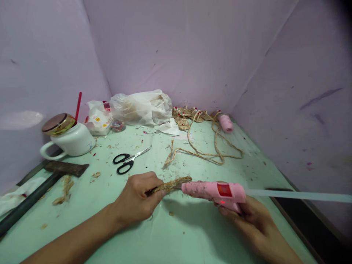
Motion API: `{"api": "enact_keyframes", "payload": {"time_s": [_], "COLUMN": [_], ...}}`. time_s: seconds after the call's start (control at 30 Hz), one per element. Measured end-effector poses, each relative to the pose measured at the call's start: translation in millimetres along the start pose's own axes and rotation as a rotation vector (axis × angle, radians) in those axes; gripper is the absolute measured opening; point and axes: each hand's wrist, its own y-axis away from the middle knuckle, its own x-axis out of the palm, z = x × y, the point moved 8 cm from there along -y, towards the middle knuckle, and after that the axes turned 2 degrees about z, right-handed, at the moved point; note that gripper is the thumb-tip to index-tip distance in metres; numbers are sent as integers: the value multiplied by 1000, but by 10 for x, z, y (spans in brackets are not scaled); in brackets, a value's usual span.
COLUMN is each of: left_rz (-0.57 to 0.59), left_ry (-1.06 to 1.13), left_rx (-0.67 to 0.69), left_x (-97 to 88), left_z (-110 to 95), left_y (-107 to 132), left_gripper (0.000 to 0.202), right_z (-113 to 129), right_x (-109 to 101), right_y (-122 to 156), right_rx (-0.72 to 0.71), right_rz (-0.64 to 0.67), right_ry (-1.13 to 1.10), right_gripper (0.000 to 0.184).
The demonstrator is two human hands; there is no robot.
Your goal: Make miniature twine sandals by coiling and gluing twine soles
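Observation:
My left hand (144, 196) pinches a flat piece of braided straw cord (176, 182) between thumb and fingers, just above the table. My right hand (249, 220) is wrapped round the handle of a pink glue gun (213, 191), whose small red light is lit. A long whitish glue stick (297, 195) sticks out of its back end. The gun's nozzle points left and meets the straw piece near its right end; whether glue is coming out cannot be seen. Beyond my hands, a loose length of braided cord (203, 154) lies in loops.
Black-handled scissors (128, 161) lie ahead of my left hand. At the left are a hammer-like tool (66, 168) and a white mug (75, 141) with a gold lid. Plastic bags (143, 108), finished-looking straw pieces (183, 123) and a pink thread spool (226, 123) line the back wall.

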Motion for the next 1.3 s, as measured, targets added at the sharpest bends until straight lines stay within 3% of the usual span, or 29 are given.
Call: {"api": "enact_keyframes", "payload": {"time_s": [0.17, 0.47, 0.77, 1.1, 1.2, 1.3], "left_rz": [1, 77, 75, 63, 72, 15], "left_ry": [-2, 133, 160, 140, 104, -80], "left_rx": [2, -52, -55, -40, -11, 114], "left_x": [3, 52, 38, 33, 40, -6], "left_z": [-15, 16, 25, -1, -24, -113], "left_y": [4, -21, -23, -19, -5, 28], "left_gripper": [21, 24, 24, 23, 23, 21], "right_z": [-58, -30, 96, -9, 13, 45], "right_x": [78, -8, -11, 14, -31, -71], "right_y": [18, 18, -49, 2, -13, -28], "right_rx": [41, 21, 34, -8, -8, 25], "right_rz": [103, -42, 13, 40, -6, -37], "right_ry": [-54, -35, -121, -27, -32, -104], "right_gripper": [21, 20, 14, 19, 15, 11]}}
